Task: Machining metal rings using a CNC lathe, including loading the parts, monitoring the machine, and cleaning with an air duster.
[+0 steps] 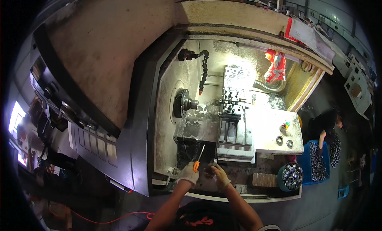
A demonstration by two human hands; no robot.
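Observation:
My left hand, in a pale glove, grips an orange-handled tool whose thin shaft points up and right into the open lathe. My right hand, also gloved, holds a small metal ring part at the front sill of the machine. Both hands sit close together, just below the tool slide. The chuck with a short spindle nose faces right, above and left of my hands.
A segmented black coolant hose hangs over the chuck. A round teal tub of metal rings stands at the right, beside blue crates where another person bends over. Two rings lie on the white cover. A red cable crosses the floor.

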